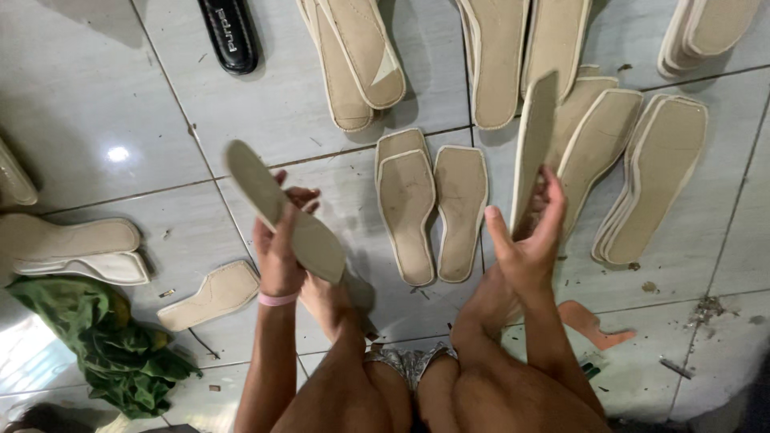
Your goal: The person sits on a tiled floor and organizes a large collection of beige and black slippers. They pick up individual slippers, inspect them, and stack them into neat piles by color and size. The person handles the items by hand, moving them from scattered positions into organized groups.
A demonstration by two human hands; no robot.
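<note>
Your left hand (279, 240) is closed around a flat beige insole (282, 210), holding it by its middle so that it slants from upper left to lower right above the tiled floor (96, 96); a pink band (277, 300) sits on that wrist. Your right hand (525, 232) grips a second insole (536, 144) near its lower end, with the thumb on one side and the fingers (553, 204) wrapped behind, and this one stands nearly upright and edge-on to you. The two hands are well apart, each clamped on its own piece. Between them, on the floor, lies a pair of soles (431, 210) with pale rims, side by side and touching, the left one lying on top of another. Just beyond your right hand several more soles (634, 172) fan out and overlap, and further stacks (357, 56) lie along the top of the view. A black sandal strap (228, 34) lies at the top left. To your left, a single sole (210, 295) rests on the tiles near a crumpled green cloth (104, 341), with two more pale soles (76, 248) above it. Your bare feet (337, 305) rest on the floor below your hands, and a small orange scrap (593, 325) lies just beside your right forearm.
</note>
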